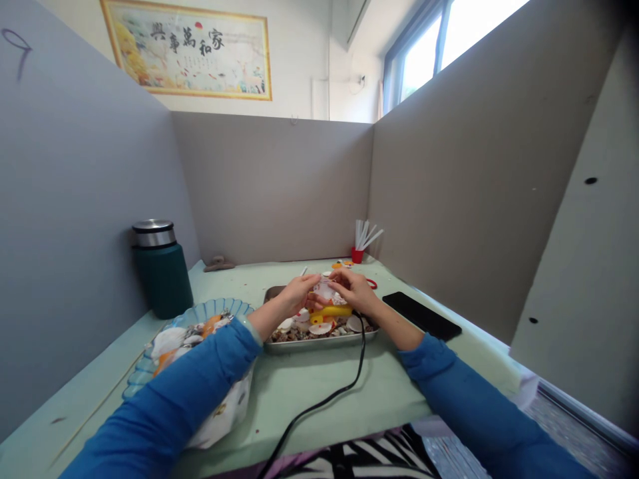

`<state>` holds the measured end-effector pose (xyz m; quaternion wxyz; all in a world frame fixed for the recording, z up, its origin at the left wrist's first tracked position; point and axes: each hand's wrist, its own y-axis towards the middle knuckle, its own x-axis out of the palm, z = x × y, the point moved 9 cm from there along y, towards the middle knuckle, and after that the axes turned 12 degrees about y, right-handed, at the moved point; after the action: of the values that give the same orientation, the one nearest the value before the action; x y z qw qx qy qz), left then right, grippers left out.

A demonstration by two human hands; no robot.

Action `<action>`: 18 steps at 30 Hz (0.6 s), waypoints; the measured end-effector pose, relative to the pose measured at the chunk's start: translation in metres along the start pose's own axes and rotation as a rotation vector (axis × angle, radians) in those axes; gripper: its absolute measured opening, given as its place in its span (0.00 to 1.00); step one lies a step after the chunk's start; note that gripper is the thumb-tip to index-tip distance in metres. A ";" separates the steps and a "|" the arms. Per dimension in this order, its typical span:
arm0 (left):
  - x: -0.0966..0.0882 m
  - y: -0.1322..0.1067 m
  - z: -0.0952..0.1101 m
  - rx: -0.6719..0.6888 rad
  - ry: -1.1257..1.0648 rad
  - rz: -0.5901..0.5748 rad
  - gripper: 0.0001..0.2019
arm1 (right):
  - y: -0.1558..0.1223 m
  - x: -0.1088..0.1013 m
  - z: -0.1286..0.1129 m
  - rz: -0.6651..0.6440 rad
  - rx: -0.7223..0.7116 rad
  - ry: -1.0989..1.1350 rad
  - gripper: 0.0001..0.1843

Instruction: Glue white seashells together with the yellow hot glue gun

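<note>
Both of my hands meet over a metal tray (319,342) filled with shells and small stones. My left hand (298,293) and my right hand (352,288) pinch a pale shell (325,290) between them, fingers closed on it. Just under the shell lies a yellow tool (330,312) with a black cord (329,396) that runs toward me off the table's front edge. Both sleeves are blue.
A blue glass plate (219,309) with shells sits at the left. A dark green flask (160,268) stands by the left wall. A black phone (421,315) lies at the right, a red cup (357,253) with white sticks at the back. Grey partitions enclose the table.
</note>
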<state>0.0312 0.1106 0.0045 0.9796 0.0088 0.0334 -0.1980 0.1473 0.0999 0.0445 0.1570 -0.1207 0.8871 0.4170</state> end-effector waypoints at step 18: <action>-0.003 -0.001 0.000 0.008 0.078 0.013 0.08 | 0.001 0.003 -0.001 -0.039 -0.013 -0.012 0.10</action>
<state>0.0279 0.1114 0.0049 0.9788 0.0204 0.0706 -0.1913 0.1437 0.0989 0.0445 0.1695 -0.1364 0.8809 0.4204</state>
